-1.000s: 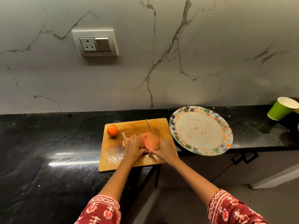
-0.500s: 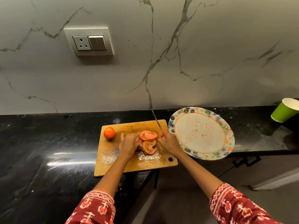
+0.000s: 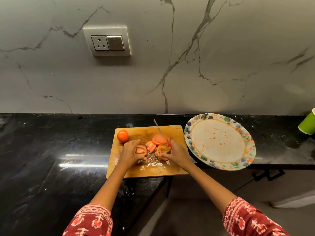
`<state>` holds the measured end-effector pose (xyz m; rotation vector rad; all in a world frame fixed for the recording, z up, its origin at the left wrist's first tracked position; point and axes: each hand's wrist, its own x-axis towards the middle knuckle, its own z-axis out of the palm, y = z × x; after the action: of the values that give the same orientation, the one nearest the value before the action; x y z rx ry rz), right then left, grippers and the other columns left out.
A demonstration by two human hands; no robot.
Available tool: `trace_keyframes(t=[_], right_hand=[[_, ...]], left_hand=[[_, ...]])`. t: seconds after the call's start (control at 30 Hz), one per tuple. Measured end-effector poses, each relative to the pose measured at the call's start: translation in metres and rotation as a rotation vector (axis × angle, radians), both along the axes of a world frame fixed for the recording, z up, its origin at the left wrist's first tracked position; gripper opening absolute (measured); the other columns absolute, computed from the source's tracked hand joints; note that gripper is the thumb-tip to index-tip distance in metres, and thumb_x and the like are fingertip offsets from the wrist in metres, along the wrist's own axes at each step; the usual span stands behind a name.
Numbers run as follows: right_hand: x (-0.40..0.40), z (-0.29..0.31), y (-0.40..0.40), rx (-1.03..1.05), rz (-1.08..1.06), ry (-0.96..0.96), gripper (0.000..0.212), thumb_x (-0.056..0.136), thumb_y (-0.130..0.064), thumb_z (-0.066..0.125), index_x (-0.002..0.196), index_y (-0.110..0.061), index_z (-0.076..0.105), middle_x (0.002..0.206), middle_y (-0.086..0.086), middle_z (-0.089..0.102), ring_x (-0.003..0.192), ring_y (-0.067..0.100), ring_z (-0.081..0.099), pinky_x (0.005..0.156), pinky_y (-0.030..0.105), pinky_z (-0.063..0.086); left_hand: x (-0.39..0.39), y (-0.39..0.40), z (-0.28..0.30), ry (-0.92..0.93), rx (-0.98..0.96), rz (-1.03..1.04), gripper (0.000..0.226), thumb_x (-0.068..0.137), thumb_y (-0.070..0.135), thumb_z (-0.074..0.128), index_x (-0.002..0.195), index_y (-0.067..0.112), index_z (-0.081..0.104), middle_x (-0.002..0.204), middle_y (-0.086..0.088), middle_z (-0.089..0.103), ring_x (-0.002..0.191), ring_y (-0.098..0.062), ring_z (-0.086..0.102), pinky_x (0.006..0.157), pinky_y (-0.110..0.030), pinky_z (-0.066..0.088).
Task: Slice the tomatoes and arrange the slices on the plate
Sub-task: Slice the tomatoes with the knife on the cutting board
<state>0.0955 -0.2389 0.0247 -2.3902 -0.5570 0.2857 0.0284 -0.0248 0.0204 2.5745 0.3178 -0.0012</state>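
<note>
A wooden cutting board (image 3: 172, 169) lies on the black counter. Several tomato slices (image 3: 159, 140) are spread out at its middle, in a wet patch of juice. A whole tomato (image 3: 122, 135) sits at the board's far left corner. My left hand (image 3: 129, 153) holds one slice (image 3: 141, 150) from the left. My right hand (image 3: 176, 153) grips a knife (image 3: 157, 126) with a red handle, its blade pointing away over the slices, while its fingers touch the slices from the right. The floral-rimmed plate (image 3: 219, 141) stands right of the board and bears only juice spots.
A green paper cup (image 3: 307, 125) stands at the far right edge of the view. The counter (image 3: 59, 150) ends just below the board, and the plate overhangs its front edge. A wall socket (image 3: 107, 42) is on the marble backsplash.
The slices, first bunched between both hands, have fanned out across the board. My hands have drawn slightly apart, and the view has shifted to the left.
</note>
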Motion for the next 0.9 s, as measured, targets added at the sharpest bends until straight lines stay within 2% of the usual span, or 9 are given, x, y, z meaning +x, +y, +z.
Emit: trace_keyframes(t=[0.07,0.17,0.27,0.37,0.47,0.6,0.73,0.9], right_hand=[[-0.004,-0.004,0.0,-0.063,0.016,-0.021,0.059,0.068,-0.043,0.079,0.112,-0.014,0.053,0.099,-0.002,0.062,0.085,0.011,0.058,0.066,0.02,0.046],[0.001,0.0,0.002,0.011,-0.076,-0.056,0.049,0.07,-0.043,0.077,0.099,-0.011,0.054,0.091,0.002,0.065,0.075,0.012,0.058,0.064,0.026,0.05],[0.003,0.008,0.007,0.067,-0.098,-0.054,0.044,0.072,-0.039,0.077,0.098,-0.01,0.057,0.091,0.0,0.064,0.077,0.012,0.059,0.064,0.025,0.05],[-0.005,0.013,0.011,0.084,-0.061,-0.042,0.037,0.077,-0.034,0.074,0.099,-0.011,0.056,0.089,-0.004,0.056,0.077,0.009,0.053,0.06,0.013,0.04],[-0.015,0.007,0.013,0.098,-0.085,-0.021,0.03,0.079,-0.034,0.073,0.089,-0.017,0.05,0.083,-0.004,0.054,0.066,0.005,0.048,0.055,0.013,0.036],[-0.022,0.003,0.017,0.124,-0.14,0.008,0.031,0.078,-0.035,0.073,0.081,-0.016,0.049,0.079,-0.002,0.057,0.068,0.012,0.051,0.058,0.02,0.039],[-0.027,0.012,0.018,0.136,-0.165,0.03,0.029,0.079,-0.029,0.073,0.08,-0.016,0.047,0.08,-0.004,0.054,0.069,0.009,0.048,0.057,0.014,0.035],[-0.038,0.016,0.025,0.161,-0.162,0.01,0.026,0.081,-0.022,0.072,0.081,-0.015,0.047,0.077,-0.002,0.054,0.068,0.011,0.049,0.056,0.011,0.034]], left_hand=[[-0.008,0.001,-0.003,0.022,-0.035,0.017,0.098,0.059,0.038,0.084,0.141,0.016,0.036,0.14,-0.008,0.043,0.128,-0.026,0.037,0.107,-0.042,0.031],[-0.015,0.004,-0.005,0.015,-0.081,0.05,0.097,0.06,0.035,0.084,0.142,0.015,0.034,0.139,-0.008,0.044,0.128,-0.026,0.038,0.107,-0.04,0.032],[-0.016,0.008,-0.002,-0.016,-0.18,0.063,0.092,0.062,0.022,0.084,0.14,0.011,0.037,0.136,-0.011,0.049,0.125,-0.025,0.044,0.105,-0.036,0.036],[-0.018,0.011,0.0,-0.037,-0.23,0.074,0.086,0.064,0.011,0.082,0.139,0.008,0.039,0.126,-0.013,0.056,0.107,-0.021,0.055,0.092,-0.029,0.044],[-0.021,0.013,-0.002,-0.023,-0.234,0.05,0.084,0.064,0.014,0.083,0.137,0.011,0.042,0.117,-0.01,0.055,0.093,-0.013,0.05,0.08,-0.022,0.043],[-0.021,0.007,-0.007,-0.004,-0.226,0.013,0.085,0.063,0.022,0.083,0.137,0.015,0.042,0.12,-0.005,0.05,0.1,-0.014,0.048,0.086,-0.024,0.041],[-0.017,-0.001,-0.007,-0.033,-0.215,0.013,0.082,0.072,0.026,0.077,0.141,0.017,0.035,0.13,-0.006,0.049,0.118,-0.022,0.045,0.096,-0.033,0.039],[-0.019,-0.001,-0.004,-0.084,-0.284,0.044,0.08,0.072,0.028,0.078,0.139,0.011,0.038,0.129,-0.01,0.05,0.12,-0.025,0.046,0.099,-0.034,0.039]])
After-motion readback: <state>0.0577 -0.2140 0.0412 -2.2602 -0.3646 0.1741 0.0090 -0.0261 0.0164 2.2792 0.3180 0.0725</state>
